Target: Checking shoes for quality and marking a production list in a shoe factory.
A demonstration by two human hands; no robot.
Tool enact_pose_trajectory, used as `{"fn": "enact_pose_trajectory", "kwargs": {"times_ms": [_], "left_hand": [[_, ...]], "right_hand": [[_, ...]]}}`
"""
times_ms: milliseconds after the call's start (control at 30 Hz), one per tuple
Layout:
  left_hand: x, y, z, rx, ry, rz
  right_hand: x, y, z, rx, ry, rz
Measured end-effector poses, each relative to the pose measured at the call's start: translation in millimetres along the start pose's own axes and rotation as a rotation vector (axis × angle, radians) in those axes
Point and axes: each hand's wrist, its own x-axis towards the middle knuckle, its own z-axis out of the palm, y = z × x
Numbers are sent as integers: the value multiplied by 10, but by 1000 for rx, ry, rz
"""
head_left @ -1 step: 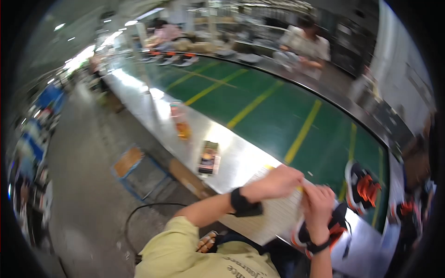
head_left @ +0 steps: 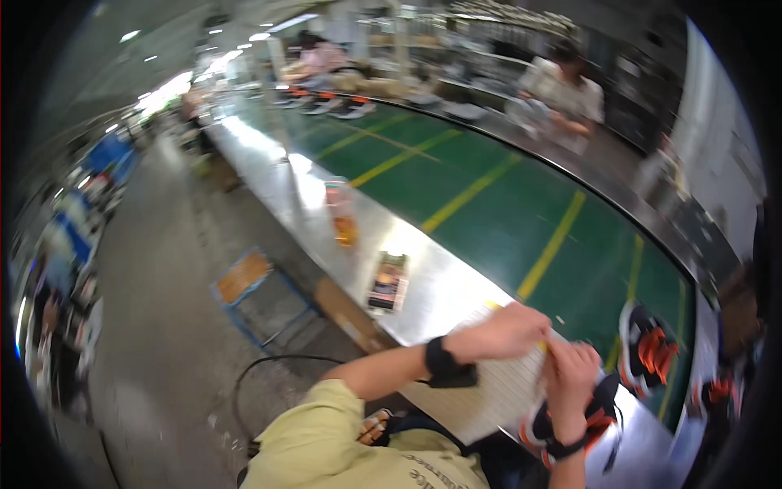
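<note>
My left hand [head_left: 513, 330] and my right hand [head_left: 573, 371] meet fingertip to fingertip above the edge of the bench. Both are closed in a pinch; a small pale and yellow bit shows between them, too blurred to name. Beneath the left hand lies a cream ribbed sheet [head_left: 464, 395] on the metal bench. Close under my right wrist is a black, white and orange sneaker [head_left: 601, 407], partly hidden by the arm, with a dark lace hanging down. Another such sneaker [head_left: 648, 350] with orange laces rests on the green belt beyond the right hand.
The green belt [head_left: 481, 220] with yellow stripes runs beside the metal bench [head_left: 444, 281]. A boxy dark item [head_left: 388, 282] and an orange-and-clear bottle [head_left: 342, 216] are on the bench. A stool [head_left: 244, 277] stands left. Across the belt a person [head_left: 562, 98] works; several sneakers [head_left: 322, 103] sit far off.
The whole view has shifted, so the scene sits farther right and a little lower. My hands keep the same pinched pose, close together.
</note>
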Motion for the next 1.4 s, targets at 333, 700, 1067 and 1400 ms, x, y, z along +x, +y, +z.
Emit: {"fn": "enact_pose_trajectory", "kwargs": {"times_ms": [333, 700, 1067, 1400], "left_hand": [[-158, -60, 192, -264, -194, -207], [-189, -54, 341, -237, -223, -176], [-284, 52, 367, -189, -228, -149], [-370, 144, 458, -147, -174, -126]], "right_hand": [[-357, -21, -77, -9, -74, -104], [-470, -32, -88, 3, -137, -57], [-574, -124, -180, 215, -206, 244], [-794, -154, -228, 91, -162, 94]]}}
